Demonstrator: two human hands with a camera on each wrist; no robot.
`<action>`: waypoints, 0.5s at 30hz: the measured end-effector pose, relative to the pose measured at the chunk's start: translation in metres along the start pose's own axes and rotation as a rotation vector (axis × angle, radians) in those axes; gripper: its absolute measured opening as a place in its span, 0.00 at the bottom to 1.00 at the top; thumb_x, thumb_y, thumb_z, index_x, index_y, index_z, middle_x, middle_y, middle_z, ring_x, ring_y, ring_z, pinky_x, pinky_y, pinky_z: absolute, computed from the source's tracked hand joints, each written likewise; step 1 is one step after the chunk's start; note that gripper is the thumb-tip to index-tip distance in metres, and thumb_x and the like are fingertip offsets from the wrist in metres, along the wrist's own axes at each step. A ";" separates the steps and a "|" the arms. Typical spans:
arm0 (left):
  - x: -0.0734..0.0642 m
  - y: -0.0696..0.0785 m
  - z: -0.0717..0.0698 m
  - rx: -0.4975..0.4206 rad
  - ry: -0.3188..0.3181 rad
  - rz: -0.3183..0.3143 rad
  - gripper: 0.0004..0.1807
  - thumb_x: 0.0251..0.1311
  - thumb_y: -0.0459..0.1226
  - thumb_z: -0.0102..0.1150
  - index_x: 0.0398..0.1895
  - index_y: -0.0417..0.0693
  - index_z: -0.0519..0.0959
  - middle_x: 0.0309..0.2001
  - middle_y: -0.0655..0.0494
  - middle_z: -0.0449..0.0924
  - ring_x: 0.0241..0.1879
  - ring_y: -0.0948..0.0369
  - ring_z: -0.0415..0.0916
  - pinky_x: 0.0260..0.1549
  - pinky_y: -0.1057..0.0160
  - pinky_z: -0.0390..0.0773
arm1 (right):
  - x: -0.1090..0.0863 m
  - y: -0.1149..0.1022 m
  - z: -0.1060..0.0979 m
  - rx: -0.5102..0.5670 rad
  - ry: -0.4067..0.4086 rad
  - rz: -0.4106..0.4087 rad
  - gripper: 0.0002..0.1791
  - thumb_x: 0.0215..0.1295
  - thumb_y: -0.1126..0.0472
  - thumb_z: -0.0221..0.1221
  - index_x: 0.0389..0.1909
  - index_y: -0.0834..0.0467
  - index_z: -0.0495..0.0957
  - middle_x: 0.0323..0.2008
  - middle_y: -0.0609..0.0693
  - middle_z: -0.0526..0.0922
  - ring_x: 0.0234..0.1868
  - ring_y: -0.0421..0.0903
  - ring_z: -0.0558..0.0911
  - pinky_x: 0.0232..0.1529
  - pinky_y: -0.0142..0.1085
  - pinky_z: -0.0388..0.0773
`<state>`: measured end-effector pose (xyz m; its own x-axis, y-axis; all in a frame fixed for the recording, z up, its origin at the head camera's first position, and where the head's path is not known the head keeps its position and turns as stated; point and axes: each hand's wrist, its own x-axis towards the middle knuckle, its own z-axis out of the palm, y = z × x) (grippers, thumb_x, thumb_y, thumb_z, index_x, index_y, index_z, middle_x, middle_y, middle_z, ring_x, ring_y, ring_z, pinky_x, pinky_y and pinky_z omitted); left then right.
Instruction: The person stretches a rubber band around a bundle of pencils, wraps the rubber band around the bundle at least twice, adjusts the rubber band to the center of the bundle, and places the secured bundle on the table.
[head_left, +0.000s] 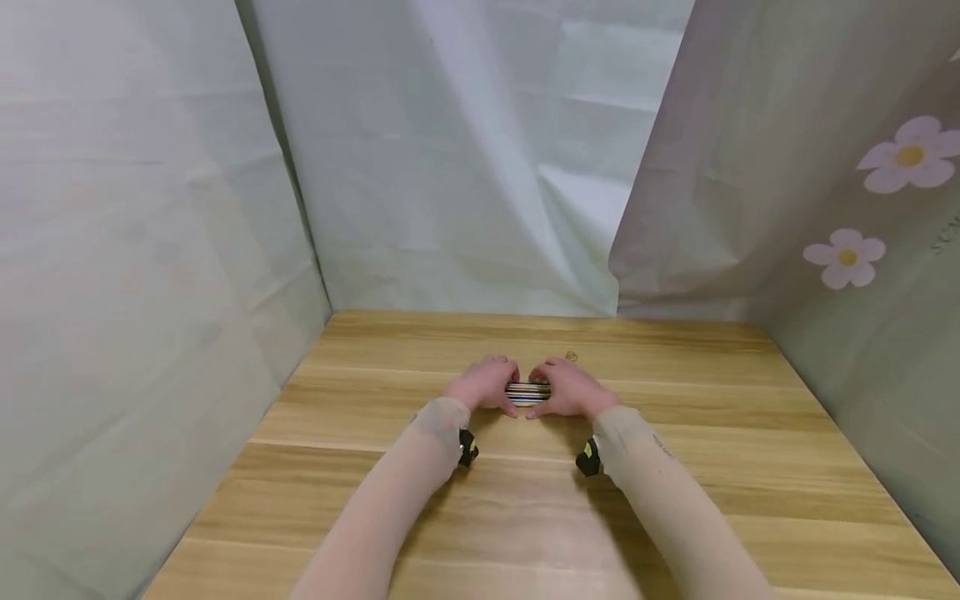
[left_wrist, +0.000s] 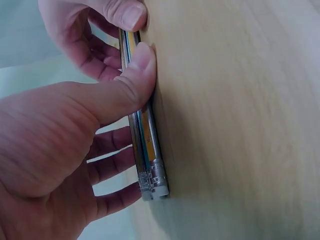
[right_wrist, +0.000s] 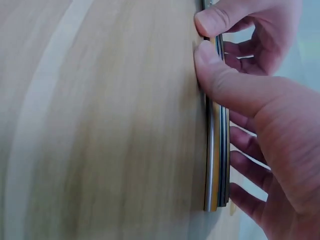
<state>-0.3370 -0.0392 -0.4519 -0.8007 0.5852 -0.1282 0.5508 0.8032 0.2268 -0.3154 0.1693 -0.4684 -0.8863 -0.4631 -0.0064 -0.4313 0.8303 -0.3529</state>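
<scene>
At mid-table [head_left: 360,500], toward the far edge, the left hand [head_left: 483,383] and right hand [head_left: 570,388] clamp thumbs and fingers on a bundle of pens [head_left: 528,392]. Wrist views alone show its metal tips [left_wrist: 152,180]; no lettering is legible.

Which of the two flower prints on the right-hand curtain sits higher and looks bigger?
The upper flower, close to the frame's right edge. The lower flower sits below it, further left, and looks smaller.
</scene>
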 end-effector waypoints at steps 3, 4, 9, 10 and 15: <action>0.001 0.002 0.001 -0.013 -0.004 -0.035 0.27 0.52 0.48 0.86 0.48 0.49 0.81 0.43 0.57 0.79 0.46 0.55 0.75 0.51 0.51 0.77 | 0.001 -0.002 0.000 0.008 0.006 0.034 0.38 0.53 0.40 0.81 0.60 0.57 0.83 0.60 0.54 0.81 0.62 0.54 0.78 0.65 0.51 0.74; 0.001 0.002 0.000 -0.020 -0.004 -0.046 0.27 0.52 0.47 0.86 0.48 0.49 0.81 0.42 0.57 0.79 0.45 0.55 0.75 0.51 0.50 0.77 | 0.002 -0.003 0.000 0.005 0.010 0.038 0.38 0.53 0.41 0.82 0.59 0.57 0.83 0.59 0.54 0.81 0.62 0.54 0.78 0.65 0.51 0.74; 0.000 0.006 0.000 -0.031 0.007 -0.074 0.26 0.51 0.46 0.87 0.47 0.49 0.82 0.42 0.57 0.80 0.45 0.54 0.76 0.52 0.48 0.77 | 0.003 -0.009 -0.001 -0.029 0.016 0.063 0.37 0.53 0.42 0.82 0.58 0.57 0.83 0.58 0.54 0.82 0.60 0.54 0.79 0.64 0.50 0.75; 0.000 0.006 0.000 -0.031 0.009 -0.075 0.26 0.51 0.46 0.87 0.46 0.49 0.82 0.42 0.56 0.80 0.46 0.54 0.76 0.52 0.47 0.77 | 0.002 -0.010 -0.002 -0.036 0.016 0.068 0.36 0.53 0.42 0.82 0.58 0.57 0.83 0.58 0.54 0.82 0.60 0.54 0.79 0.64 0.50 0.75; -0.001 0.009 0.002 -0.022 0.009 -0.081 0.25 0.51 0.46 0.86 0.46 0.49 0.81 0.42 0.56 0.79 0.47 0.54 0.75 0.53 0.48 0.77 | -0.001 -0.017 -0.003 -0.054 0.009 0.091 0.36 0.53 0.44 0.82 0.58 0.58 0.83 0.58 0.56 0.82 0.62 0.58 0.79 0.64 0.53 0.76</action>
<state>-0.3310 -0.0323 -0.4517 -0.8447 0.5170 -0.1383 0.4787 0.8454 0.2367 -0.3080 0.1569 -0.4594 -0.9235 -0.3827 -0.0272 -0.3575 0.8842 -0.3006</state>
